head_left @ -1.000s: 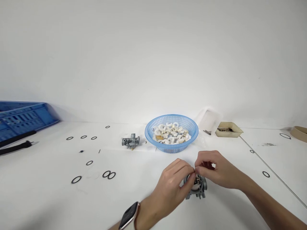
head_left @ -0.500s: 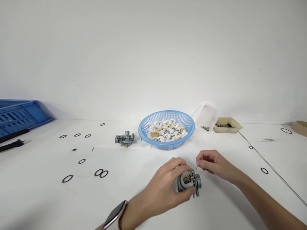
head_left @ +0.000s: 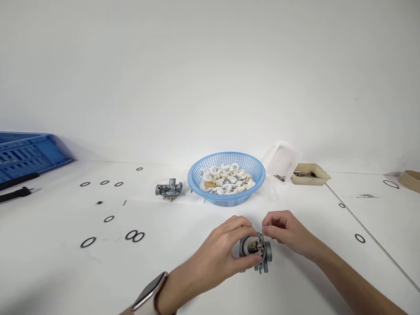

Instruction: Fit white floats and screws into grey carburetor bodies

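Below a pale wall (head_left: 210, 78), white tabletop (head_left: 183, 232) seemingly supports the held carburetor (head_left: 256, 247).

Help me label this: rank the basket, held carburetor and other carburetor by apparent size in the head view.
1. Basket
2. Held carburetor, partly covered by left hand
3. Other carburetor
Nearness makes the carburetors' real order unsure.
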Available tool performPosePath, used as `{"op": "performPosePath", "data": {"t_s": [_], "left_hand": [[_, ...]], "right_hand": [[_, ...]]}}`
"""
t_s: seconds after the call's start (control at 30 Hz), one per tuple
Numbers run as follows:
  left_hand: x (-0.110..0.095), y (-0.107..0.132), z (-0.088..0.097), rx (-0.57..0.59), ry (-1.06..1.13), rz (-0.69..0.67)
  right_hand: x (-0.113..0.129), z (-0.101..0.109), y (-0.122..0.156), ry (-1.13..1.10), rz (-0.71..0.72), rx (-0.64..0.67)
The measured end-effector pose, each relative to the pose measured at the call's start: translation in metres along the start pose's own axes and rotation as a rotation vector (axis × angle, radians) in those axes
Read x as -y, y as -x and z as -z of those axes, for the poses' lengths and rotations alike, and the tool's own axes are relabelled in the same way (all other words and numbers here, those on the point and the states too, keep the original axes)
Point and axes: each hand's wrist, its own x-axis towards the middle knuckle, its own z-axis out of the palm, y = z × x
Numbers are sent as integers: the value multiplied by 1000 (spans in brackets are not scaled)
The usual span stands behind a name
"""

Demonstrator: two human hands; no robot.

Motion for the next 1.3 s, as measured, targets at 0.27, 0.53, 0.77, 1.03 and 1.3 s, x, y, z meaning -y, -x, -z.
{"op": "performPosePath", "data": {"t_s": [0.27,0.53,0.77,1.03,1.3], "left_hand": [[3,0,-2,-48,-55,-7],[4,0,-4,-50,-35,-54],[6,1,-6,-85,-70,-72],[4,2,-13,-165,-126,-97],[5,3,-17,-228,-113,-105]], "right_hand": [[0,1,-2,-4,-27,19],[0,3,-1,-47,-54,51],[-3,-1,-3,-87,-93,58],[0,2,-1,45,13,54],[13,15,10,418,75,161]]}}
